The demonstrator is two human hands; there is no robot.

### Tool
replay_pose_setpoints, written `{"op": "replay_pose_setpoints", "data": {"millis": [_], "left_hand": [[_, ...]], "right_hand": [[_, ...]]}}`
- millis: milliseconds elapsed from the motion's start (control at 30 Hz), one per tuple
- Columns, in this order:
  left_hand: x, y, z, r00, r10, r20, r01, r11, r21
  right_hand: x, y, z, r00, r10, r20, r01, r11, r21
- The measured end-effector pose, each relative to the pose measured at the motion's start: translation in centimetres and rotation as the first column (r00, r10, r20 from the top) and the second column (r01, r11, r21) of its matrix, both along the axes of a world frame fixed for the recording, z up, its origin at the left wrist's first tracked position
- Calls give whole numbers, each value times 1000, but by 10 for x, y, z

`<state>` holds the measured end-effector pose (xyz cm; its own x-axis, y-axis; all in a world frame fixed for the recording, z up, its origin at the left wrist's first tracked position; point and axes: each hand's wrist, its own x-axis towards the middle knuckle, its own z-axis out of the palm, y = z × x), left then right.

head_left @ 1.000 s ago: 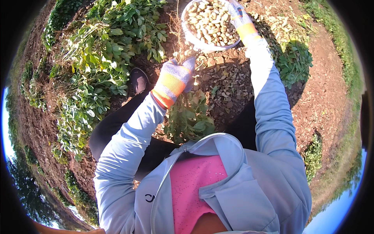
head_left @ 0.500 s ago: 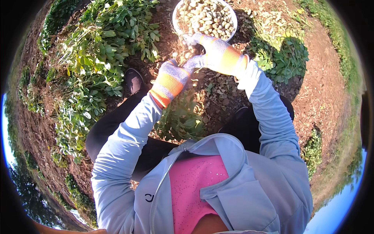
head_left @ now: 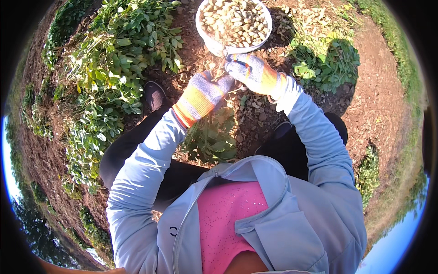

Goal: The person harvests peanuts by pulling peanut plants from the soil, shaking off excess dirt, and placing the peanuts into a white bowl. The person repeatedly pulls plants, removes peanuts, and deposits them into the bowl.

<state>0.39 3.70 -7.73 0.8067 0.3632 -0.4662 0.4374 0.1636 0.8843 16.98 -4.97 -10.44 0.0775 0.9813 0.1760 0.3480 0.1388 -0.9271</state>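
Note:
Both my hands wear orange and grey-purple knit gloves. My left hand (head_left: pixel 203 93) is closed around the stems of an uprooted peanut plant (head_left: pixel 212 139), whose green leaves hang down between my legs. Its thin, pale roots stick up past the glove. Close on the right, my right hand (head_left: pixel 253 75) has its fingers curled together at the root end; what exactly lies between the fingertips is hidden. Just beyond the hands stands a white tub (head_left: pixel 214 47) heaped with unshelled peanuts (head_left: pixel 237 23).
Piles of leafy peanut plants (head_left: pixel 109 68) lie along the left. A smaller bunch (head_left: pixel 331 66) lies to the right of the tub, partly shaded. My shoe (head_left: pixel 155 96) rests on the reddish soil (head_left: pixel 374 98), with dry leaf litter around it.
My right hand has come down and slightly right, away from the tub's rim, and its spread fingers have curled in at the roots. The left hand has shifted slightly and still holds the plant.

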Motion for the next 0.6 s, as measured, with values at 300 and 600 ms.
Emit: {"op": "replay_pose_setpoints", "data": {"millis": [300, 600], "left_hand": [[-8, -2, -1, 996, 23, 91, -18, 998, -65], [-4, 10, -1, 917, 384, -102, -394, 842, -368]], "right_hand": [[-11, 7, 12, 772, -403, -492, 157, 870, -467], [69, 25, -30, 747, -631, -207, 476, 726, -495]]}}
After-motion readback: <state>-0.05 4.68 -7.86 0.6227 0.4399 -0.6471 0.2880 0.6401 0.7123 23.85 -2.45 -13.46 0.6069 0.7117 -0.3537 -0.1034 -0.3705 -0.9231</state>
